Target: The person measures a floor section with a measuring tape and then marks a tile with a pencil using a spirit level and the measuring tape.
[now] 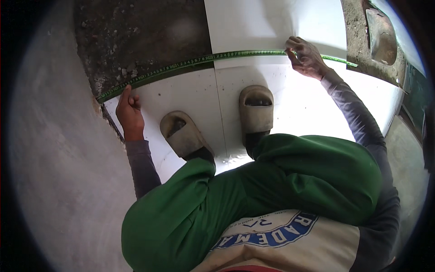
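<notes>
The green measuring tape [249, 53] lies stretched across the floor in front of me, from beside the wall at my left to a little beyond my right hand, bowed in this wide view. Its left part runs along the border between the dark bare ground [145, 36] and the near left white tile [181, 97]; its right part crosses by the seam between the far white tile [281, 22] and the near right white tile [312, 104]. The tape's right tip reaches over a rough grey strip [355, 27]. My right hand [308, 58] grasps the tape, fingertips and thumb at its two edges. My left hand [130, 113] has its forefinger stretched out to the tape's near edge, the other fingers curled; I cannot tell whether it grips the tape or only touches it. Nearer to me, my two tan slippers [257, 109] stand on the near tiles, one on each side of their joint. My knees, in green trousers [244, 190], are bent below them, with a cream garment [294, 245] printed in blue over my front. A pale wall [68, 167] rises at my left, and a flat worn piece [381, 36] rests at the far right
</notes>
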The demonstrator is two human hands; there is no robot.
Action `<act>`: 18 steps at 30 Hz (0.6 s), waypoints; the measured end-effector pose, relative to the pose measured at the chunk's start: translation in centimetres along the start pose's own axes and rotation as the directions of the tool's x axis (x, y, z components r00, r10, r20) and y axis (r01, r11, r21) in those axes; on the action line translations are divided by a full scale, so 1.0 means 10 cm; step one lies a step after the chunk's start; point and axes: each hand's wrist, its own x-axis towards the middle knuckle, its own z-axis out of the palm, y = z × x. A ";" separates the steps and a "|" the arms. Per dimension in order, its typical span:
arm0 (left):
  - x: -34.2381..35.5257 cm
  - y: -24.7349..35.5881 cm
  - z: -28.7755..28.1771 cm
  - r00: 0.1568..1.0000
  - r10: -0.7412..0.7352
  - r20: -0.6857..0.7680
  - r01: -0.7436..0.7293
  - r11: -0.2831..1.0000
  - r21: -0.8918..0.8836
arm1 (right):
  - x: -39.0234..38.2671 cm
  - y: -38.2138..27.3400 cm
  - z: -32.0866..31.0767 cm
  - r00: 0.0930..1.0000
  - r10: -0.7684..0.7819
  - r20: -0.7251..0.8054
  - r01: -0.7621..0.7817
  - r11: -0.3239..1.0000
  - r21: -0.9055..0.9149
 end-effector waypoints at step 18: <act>-0.54 -0.30 1.42 0.800 -0.079 0.595 -0.250 0.857 0.450 | -0.18 0.44 0.07 0.985 0.095 -0.145 -0.014 0.878 0.479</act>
